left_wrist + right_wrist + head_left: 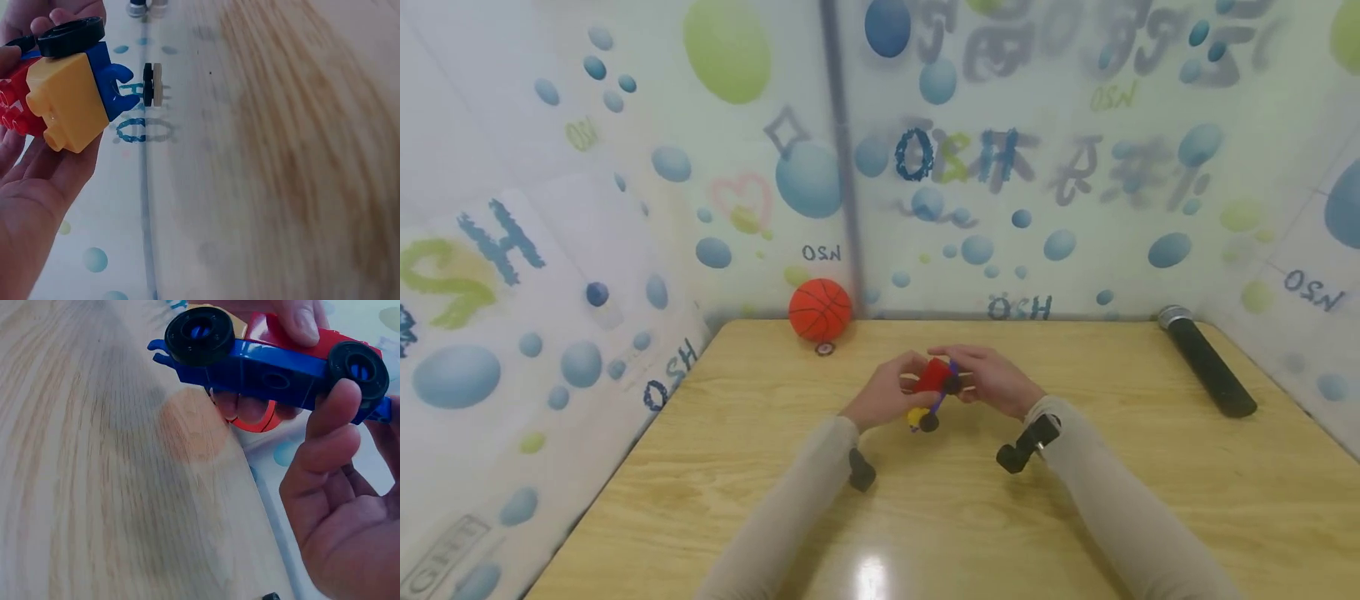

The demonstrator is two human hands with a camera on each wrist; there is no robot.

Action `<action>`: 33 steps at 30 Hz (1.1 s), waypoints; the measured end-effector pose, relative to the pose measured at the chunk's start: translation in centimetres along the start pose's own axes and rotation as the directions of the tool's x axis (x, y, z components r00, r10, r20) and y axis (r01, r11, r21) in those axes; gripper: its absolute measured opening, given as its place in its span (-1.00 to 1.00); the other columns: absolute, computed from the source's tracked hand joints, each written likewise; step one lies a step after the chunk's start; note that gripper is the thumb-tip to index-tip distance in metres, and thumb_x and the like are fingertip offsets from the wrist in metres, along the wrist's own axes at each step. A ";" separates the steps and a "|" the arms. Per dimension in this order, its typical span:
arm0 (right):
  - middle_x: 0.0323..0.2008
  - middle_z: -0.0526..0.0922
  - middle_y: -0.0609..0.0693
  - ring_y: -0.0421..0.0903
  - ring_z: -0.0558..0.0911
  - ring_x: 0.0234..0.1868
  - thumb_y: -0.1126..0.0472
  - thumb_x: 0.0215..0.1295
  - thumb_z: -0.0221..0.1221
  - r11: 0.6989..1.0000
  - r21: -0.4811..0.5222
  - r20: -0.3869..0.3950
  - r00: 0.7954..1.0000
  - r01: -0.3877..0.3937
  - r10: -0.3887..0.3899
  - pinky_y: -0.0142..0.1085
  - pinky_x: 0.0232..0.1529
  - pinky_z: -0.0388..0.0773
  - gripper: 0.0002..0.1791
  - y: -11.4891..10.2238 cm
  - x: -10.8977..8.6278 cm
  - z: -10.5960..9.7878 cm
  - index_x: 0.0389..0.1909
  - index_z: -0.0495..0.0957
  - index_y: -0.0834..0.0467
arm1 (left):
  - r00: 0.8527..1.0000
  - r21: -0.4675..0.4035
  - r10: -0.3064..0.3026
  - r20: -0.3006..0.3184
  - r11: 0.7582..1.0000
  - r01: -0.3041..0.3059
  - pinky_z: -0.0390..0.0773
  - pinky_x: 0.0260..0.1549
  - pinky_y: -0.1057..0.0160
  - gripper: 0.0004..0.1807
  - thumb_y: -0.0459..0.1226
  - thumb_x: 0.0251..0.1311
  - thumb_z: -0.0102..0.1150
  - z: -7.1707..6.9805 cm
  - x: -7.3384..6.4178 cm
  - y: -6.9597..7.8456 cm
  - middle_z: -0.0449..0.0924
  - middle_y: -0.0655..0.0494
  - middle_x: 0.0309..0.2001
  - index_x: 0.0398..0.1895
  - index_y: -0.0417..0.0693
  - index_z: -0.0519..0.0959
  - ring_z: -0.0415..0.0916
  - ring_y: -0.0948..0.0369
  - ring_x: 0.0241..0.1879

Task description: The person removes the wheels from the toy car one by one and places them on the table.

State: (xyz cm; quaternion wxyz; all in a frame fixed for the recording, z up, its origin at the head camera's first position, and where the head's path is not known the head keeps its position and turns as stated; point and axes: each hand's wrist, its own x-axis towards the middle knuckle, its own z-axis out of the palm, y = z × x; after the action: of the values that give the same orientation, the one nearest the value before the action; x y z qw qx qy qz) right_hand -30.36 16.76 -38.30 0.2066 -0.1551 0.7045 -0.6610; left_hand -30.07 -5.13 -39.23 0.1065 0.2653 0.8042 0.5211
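A toy block car (934, 375) is held above the table between both hands. Its blue wheeled base (275, 376) has black wheels (200, 334), with a hook-like coupling at one end. Red blocks and a yellow block (72, 100) sit on top of the base. My left hand (887, 392) grips the car around the red part, thumb on one side and fingers on the other. My right hand (997, 382) pinches the car's far end, with a fingertip against the wheel there. The palm side of the left hand is partly hidden by the car.
A red basketball (820, 310) sits at the back left of the wooden table (700, 500), with a small round piece (824, 349) in front of it. Toward the right edge lies a black microphone (1210, 362). Walls with bubble prints (1060, 245) stand behind and on both sides.
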 end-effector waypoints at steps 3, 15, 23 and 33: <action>-0.13 0.56 -0.05 -0.12 0.49 -0.38 -0.08 0.60 -0.12 0.999 -0.038 -0.018 1.000 0.023 -0.024 -0.40 -0.40 0.42 -0.46 0.0 0.2 0.3 0.43 0.35 0.11 | 1.000 0.013 -0.002 -0.016 1.000 0.002 0.68 0.05 0.12 -0.60 -0.29 0.25 0.33 0.0 -0.1 0.0 0.65 -0.14 0.15 0.09 -0.07 0.42 0.67 -0.01 0.12; -0.30 0.58 0.04 0.10 0.55 -0.49 -0.01 0.54 0.04 0.950 -0.236 -0.122 0.964 0.202 -0.236 -0.23 -0.51 0.49 -0.52 0.3 -0.1 0.7 0.42 0.39 -0.08 | 0.996 -0.018 0.005 -0.091 1.000 -0.006 0.65 0.12 0.00 -0.34 -0.33 0.31 0.25 -0.3 -0.2 0.0 0.57 -0.08 0.21 0.41 0.29 0.27 0.60 -0.07 0.18; -0.44 0.58 -0.02 0.01 0.49 -0.60 0.16 0.39 0.24 0.904 -0.316 -0.163 0.922 0.288 -0.350 -0.18 -0.57 0.46 -0.58 0.4 0.2 1.7 0.25 0.56 0.06 | 0.989 -0.106 -0.071 -0.132 0.993 0.057 0.71 -0.02 0.09 -0.43 -0.29 0.38 0.18 -0.1 -0.3 0.2 0.54 -0.14 0.24 0.41 0.16 0.31 0.65 -0.10 0.11; -0.45 0.64 -0.05 0.05 0.51 -0.55 0.14 0.34 0.30 0.896 -0.357 -0.203 0.914 0.266 -0.352 -0.15 -0.53 0.52 -0.62 0.6 0.3 2.0 0.17 0.63 0.01 | 0.995 -0.131 -0.062 -0.074 0.990 0.052 0.72 -0.07 0.13 -0.40 -0.27 0.35 0.22 -0.1 -0.1 0.1 0.54 -0.13 0.21 0.41 0.21 0.30 0.68 -0.04 0.06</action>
State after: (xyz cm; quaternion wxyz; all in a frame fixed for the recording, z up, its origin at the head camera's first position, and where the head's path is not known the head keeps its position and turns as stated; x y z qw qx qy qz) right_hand -29.65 14.93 -38.96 -0.0250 -0.2086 0.7897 -0.5764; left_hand -30.02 -5.24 -39.10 0.1070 0.2142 0.7796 0.5786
